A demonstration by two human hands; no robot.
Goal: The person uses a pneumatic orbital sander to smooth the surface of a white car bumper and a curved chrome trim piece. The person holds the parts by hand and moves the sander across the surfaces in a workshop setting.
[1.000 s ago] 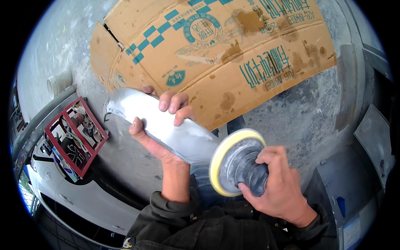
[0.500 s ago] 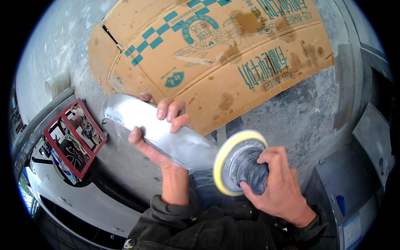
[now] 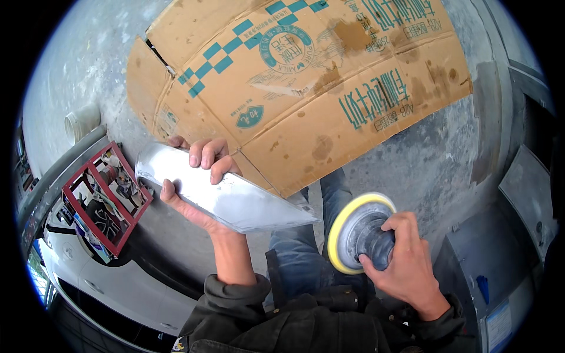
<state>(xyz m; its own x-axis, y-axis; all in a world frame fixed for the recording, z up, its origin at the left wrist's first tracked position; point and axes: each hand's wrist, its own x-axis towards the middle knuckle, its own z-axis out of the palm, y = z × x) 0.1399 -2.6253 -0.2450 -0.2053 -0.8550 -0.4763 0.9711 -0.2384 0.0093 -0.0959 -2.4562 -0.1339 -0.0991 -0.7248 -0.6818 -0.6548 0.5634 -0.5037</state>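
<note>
My left hand [image 3: 200,176] grips a silver-grey tapered panel piece [image 3: 247,206], fingers over its upper edge and thumb on the lower one; its narrow end points right. My right hand [image 3: 400,265] is closed round the dark ribbed grip of a round sanding pad [image 3: 339,234] with a yellow rim, held on edge to the right of the panel and apart from it. My jeans-clad legs [image 3: 334,200] show beneath, between the two.
A stained cardboard sheet [image 3: 318,147] lies ahead on the concrete floor [image 3: 382,170]. At left are a white bucket [image 3: 81,125], a grey rail [image 3: 50,175], a red-framed rack of items [image 3: 128,229] and a white car [image 3: 118,282]. Grey metal panels [image 3: 524,194] stand at right.
My left hand has moved left with the panel. The pad in my right hand has moved right and slightly down, away from the panel, opening a gap that shows more of my legs.
</note>
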